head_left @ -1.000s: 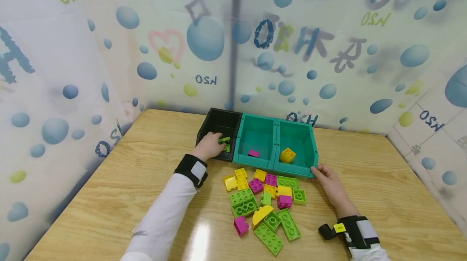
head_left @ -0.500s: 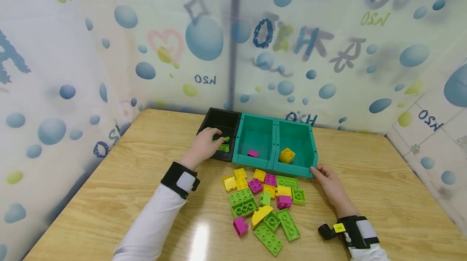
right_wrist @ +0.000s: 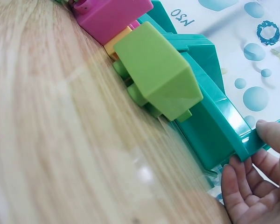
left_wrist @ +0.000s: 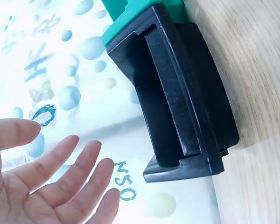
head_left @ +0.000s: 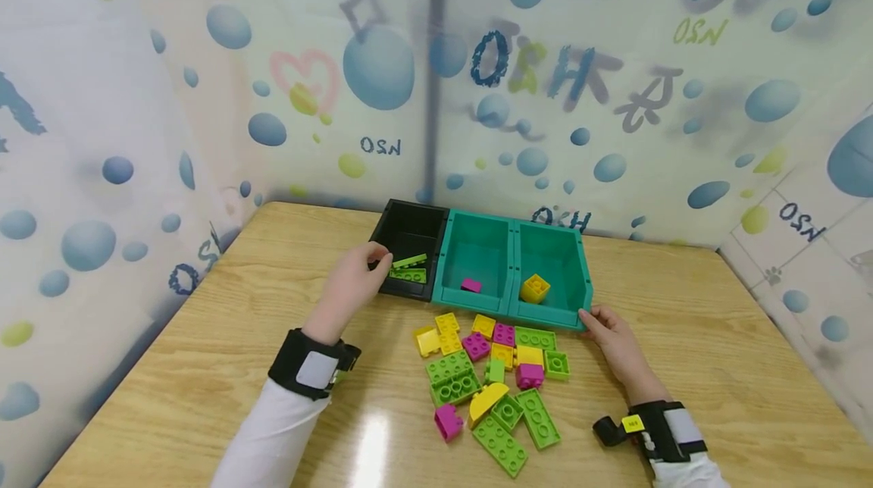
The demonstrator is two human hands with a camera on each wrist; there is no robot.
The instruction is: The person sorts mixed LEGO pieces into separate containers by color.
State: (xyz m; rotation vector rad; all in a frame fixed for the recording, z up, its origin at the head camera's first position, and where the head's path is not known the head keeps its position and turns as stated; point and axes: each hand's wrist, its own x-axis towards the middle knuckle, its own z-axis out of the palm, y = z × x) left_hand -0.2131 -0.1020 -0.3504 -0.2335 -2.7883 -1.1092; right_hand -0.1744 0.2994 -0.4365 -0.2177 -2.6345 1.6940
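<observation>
Extends the left arm [head_left: 269, 435] toward one o'clock, with the left hand [head_left: 348, 283] at eleven o'clock from the body. Spreads its lightly bent fingers [left_wrist: 81, 165], palm facing the wrist camera, and holds the thumb [left_wrist: 11, 133] apart from them. Angles the right arm [head_left: 689, 475] toward eleven o'clock, with the right hand [head_left: 617, 340] between one and two o'clock. Pinches there, using thumb and curled fingers [right_wrist: 232, 182] together.
</observation>
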